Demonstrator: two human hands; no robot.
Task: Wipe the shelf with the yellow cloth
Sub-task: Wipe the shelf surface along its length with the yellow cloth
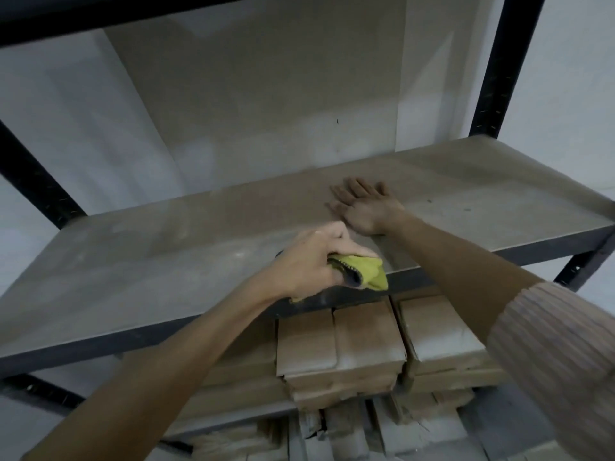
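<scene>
At the front edge of the shelf [166, 261] I see the left hand [309, 257] bunched around the yellow cloth [366, 272], right hand [362, 204] flat, fingers spread, on the board — wiping barely begun, I judge; dusty surface remains.

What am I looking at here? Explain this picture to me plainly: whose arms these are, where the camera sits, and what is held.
There is no machine here. A person wears a wide-angle camera on the head, so you see their own two arms reaching forward. The left hand grips a bunched yellow cloth at the front edge of the shelf, a dusty grey board in a dark metal frame. The right hand lies flat and open on the board, holding nothing. Nothing else lies on this board. On the level below sit stacked brown paper-wrapped packages. The job is wiping the shelf with that cloth.
</scene>
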